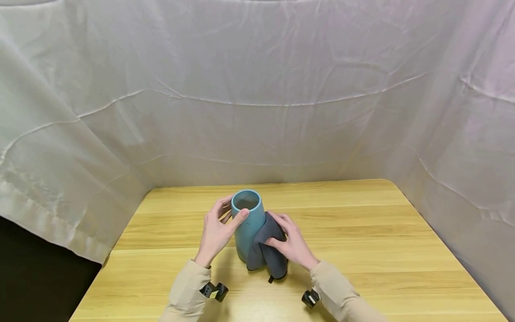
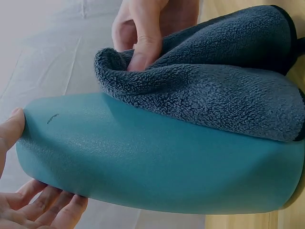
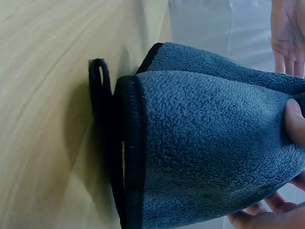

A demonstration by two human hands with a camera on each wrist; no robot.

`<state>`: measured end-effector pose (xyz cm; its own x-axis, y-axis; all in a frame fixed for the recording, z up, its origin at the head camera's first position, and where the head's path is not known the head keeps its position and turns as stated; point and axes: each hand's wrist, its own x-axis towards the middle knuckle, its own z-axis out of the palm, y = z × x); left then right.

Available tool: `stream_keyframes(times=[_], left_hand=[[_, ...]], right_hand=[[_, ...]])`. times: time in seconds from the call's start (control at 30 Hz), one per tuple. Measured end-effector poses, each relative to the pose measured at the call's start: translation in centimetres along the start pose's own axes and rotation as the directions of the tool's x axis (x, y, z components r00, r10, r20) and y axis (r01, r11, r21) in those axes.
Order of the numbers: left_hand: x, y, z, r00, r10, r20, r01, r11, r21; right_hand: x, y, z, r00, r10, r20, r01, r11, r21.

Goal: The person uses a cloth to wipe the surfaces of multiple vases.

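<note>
A tall teal vase (image 1: 245, 232) with an open round mouth stands upright on the wooden table. My left hand (image 1: 217, 230) holds it near the rim, thumb on the near side and fingers round the far left side. In the left wrist view a small dark mark shows on the vase (image 2: 143, 157) near its top. My right hand (image 1: 295, 243) grips a dark grey fleecy cloth (image 1: 271, 250) against the vase's right side, thumb pressed into a fold. The cloth (image 3: 205, 143) hangs in folds, with black edging and a small loop at its lower end.
The light wooden table (image 1: 362, 250) spreads round the vase on all sides. Pale grey fabric (image 1: 257, 134) hangs behind the table and along both sides. Each forearm wears a beige sleeve (image 1: 187, 290) and a black wrist camera (image 1: 213, 290).
</note>
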<state>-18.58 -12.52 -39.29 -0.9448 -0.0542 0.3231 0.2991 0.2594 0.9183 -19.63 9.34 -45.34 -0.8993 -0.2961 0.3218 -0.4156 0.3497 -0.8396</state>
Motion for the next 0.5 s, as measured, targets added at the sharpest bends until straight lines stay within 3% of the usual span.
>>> stream_keyframes(times=[0.17,0.5], left_hand=[[0.0,-0.1,0.1,1.0,-0.001,0.0,0.001,1.0,0.004],[0.1,-0.3,0.1,1.0,0.011,-0.001,-0.011,1.0,0.004]], right_hand=[[0.3,-0.4,-0.1,1.0,-0.004,-0.006,0.004,1.0,0.029],[2.4,-3.8,-1.4,0.993,-0.108,-0.051,0.111,0.992,0.062]])
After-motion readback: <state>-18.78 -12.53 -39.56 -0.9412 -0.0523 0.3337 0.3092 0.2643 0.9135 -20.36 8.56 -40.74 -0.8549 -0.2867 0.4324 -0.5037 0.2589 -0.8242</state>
